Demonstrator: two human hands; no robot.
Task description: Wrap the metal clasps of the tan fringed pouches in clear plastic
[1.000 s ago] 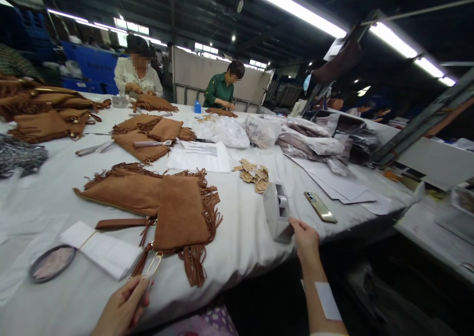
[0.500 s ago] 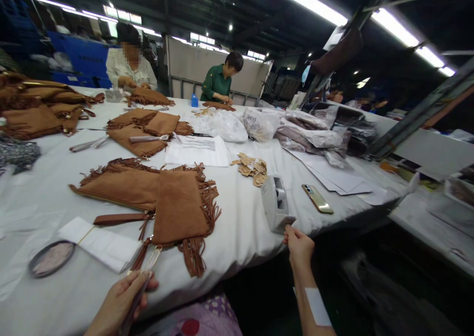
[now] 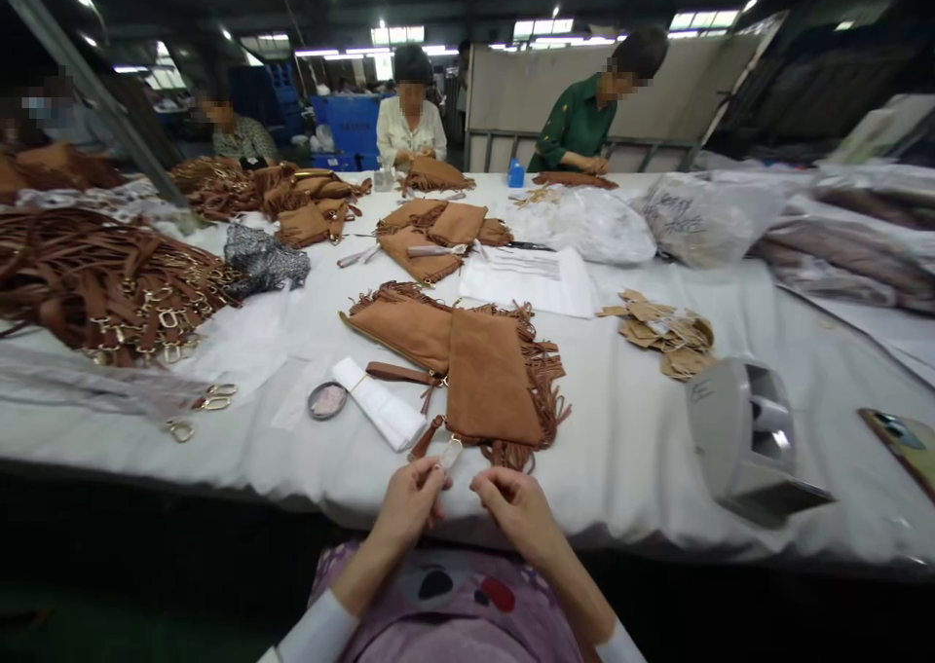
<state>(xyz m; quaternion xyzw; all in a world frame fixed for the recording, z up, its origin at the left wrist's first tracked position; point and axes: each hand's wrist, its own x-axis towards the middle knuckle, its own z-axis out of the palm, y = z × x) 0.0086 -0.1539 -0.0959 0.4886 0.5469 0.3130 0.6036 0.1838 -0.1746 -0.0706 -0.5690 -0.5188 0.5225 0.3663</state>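
Note:
My left hand [image 3: 413, 497] is closed in a pinch on a metal clasp [image 3: 452, 452], just off the lower edge of a brown suede bag [image 3: 486, 381] with fringe. The strap at that clasp is mostly hidden by my fingers. Close on the right, my right hand [image 3: 518, 512] has thumb and forefinger pressed together; anything between them is too small to make out. A brown wrist loop [image 3: 400, 373] and a tassel [image 3: 426, 439] hang from the bag. Beside them lies a folded white paper bundle [image 3: 380, 407] with a band round it.
A tape dispenser [image 3: 720, 449] stands at the right, with tan tags [image 3: 661, 332] behind it and a phone [image 3: 902, 444] beyond. Brown straps with clasps [image 3: 109, 283] are heaped left. A small round dish [image 3: 326, 400] sits nearer. Co-workers handle bags across the table.
My right hand has left the tape dispenser and come in beside my left hand. My left hand still grips the clasp end. The view has swung left, bringing the strap heap into sight.

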